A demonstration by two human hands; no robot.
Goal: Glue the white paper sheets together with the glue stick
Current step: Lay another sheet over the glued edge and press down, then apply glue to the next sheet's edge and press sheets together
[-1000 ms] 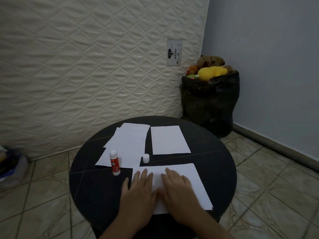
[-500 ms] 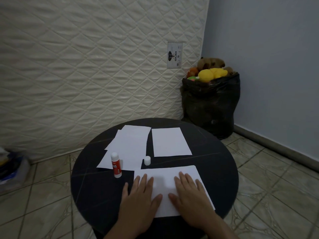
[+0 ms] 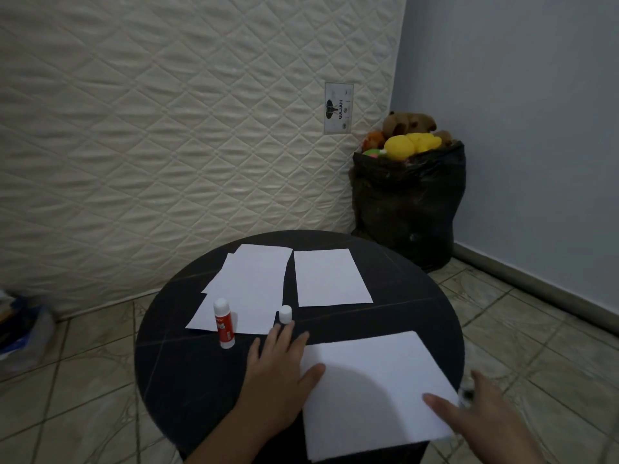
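Head view shows one round black table point(image 3: 187, 380) in the lower middle of the frame, with white paper in three places. One large sheet point(image 3: 375, 393) lies at the lower right, its near edge reaching past the table rim. One single sheet point(image 3: 331, 276) lies at the upper middle of the tabletop. Left of it sits an overlapping stack point(image 3: 249, 289); how many sheets it holds cannot be told. One glue stick point(image 3: 224, 323), red with a white top, stands upright at the stack's near edge, and one small white cap point(image 3: 285, 314) stands apart to its right.

Two hands show at the bottom. Her or his left hand point(image 3: 278, 370) lies flat on the table with straight fingers gripping nothing, thumb on the large sheet's left edge, fingertips just short of the cap. At the lower right, the right hand point(image 3: 482, 420), blurred, has its thumb on the sheet's right corner; the fingers behind cannot be judged.

One quilted mattress point(image 3: 167, 128) leans across the upper left. One black bag point(image 3: 408, 209) of plush toys point(image 3: 407, 144) stands in the corner beyond the table.
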